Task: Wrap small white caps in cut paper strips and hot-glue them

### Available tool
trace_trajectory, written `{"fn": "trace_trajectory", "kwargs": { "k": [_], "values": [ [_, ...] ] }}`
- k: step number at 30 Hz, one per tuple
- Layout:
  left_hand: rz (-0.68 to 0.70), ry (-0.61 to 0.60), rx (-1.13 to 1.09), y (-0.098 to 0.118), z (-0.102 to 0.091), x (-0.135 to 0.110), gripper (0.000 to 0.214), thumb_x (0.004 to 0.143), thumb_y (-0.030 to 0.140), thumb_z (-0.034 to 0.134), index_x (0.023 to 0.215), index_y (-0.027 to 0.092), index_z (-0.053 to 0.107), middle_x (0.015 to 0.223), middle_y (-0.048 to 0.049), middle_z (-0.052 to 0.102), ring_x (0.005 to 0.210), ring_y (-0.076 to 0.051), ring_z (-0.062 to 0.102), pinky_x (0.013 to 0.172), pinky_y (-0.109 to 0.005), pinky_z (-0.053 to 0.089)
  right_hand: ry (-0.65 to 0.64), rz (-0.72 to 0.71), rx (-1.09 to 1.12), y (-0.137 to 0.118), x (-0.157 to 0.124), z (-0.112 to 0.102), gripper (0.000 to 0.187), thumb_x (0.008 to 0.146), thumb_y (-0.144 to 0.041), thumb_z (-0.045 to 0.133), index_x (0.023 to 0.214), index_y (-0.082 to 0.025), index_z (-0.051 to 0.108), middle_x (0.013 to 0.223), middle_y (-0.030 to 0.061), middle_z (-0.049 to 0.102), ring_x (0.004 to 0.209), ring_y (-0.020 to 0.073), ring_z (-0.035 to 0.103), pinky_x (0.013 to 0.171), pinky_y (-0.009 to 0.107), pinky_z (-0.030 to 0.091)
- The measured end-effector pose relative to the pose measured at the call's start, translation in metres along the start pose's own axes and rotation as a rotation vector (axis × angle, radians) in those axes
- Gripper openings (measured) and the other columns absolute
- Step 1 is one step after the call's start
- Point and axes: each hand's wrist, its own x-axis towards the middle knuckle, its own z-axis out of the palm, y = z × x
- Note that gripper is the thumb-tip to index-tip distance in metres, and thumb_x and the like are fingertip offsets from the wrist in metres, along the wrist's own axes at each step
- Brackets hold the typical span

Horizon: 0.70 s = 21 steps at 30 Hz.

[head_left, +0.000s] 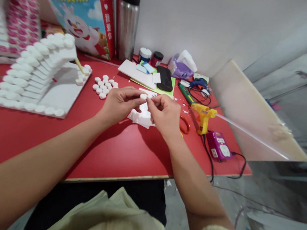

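Between both hands, over the red table, is a small white rounded piece [143, 96]. My left hand [120, 102] pinches it from the left with thumb and fingers. From the right, the fingertips of my right hand [164, 112] close on the same piece. Crumpled white sheets [142, 118] lie just under the hands. To the left of my left hand sits a cluster of similar white pieces [105, 86]. Farther left stands a white model with steps [42, 77], edged with rows of white puffy pieces.
A yellow glue gun [203, 116], a purple power socket [219, 145] with cords and orange-handled scissors [185, 125] are on the right. Behind are a steel flask [126, 24], jars, a tissue pack [183, 65] and white boards [138, 73]. A pale panel [252, 114] borders the right edge.
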Motion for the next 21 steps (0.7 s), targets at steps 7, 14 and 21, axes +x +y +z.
{"fn": "trace_trajectory", "kwargs": {
  "k": [7, 14, 21],
  "values": [
    [0.052, 0.045, 0.021, -0.0041, -0.0021, 0.0014, 0.020, 0.081, 0.033, 0.085, 0.092, 0.017, 0.084, 0.085, -0.0043, 0.074, 0.061, -0.012, 0.067, 0.058, -0.026, 0.061, -0.037, -0.047, -0.032, -0.0038, -0.0022, 0.0028, 0.026, 0.100, -0.046, 0.064, 0.087, -0.023, 0.062, 0.063, -0.0022, 0.059, 0.056, 0.0134, 0.054, 0.057, 0.027, 0.042],
    [0.062, 0.051, 0.046, 0.0006, -0.0012, 0.0010, 0.016, 0.081, 0.031, 0.085, 0.090, 0.018, 0.085, 0.080, -0.0037, 0.074, 0.053, -0.010, 0.063, 0.051, -0.023, 0.054, 0.072, -0.137, -0.115, -0.0031, -0.0050, 0.0072, 0.022, 0.098, -0.038, 0.065, 0.083, -0.022, 0.062, 0.071, 0.0000, 0.062, 0.066, 0.0146, 0.057, 0.061, 0.027, 0.043],
    [0.042, 0.073, 0.046, 0.0031, -0.0018, 0.0006, 0.015, 0.077, 0.030, 0.085, 0.083, 0.016, 0.085, 0.074, -0.0042, 0.075, 0.052, -0.011, 0.062, 0.049, -0.024, 0.051, 0.059, -0.360, -0.287, -0.0001, -0.0043, 0.0062, 0.011, 0.099, -0.022, 0.058, 0.089, -0.021, 0.064, 0.078, 0.0016, 0.066, 0.072, 0.0159, 0.062, 0.069, 0.030, 0.045]
  ]
}}
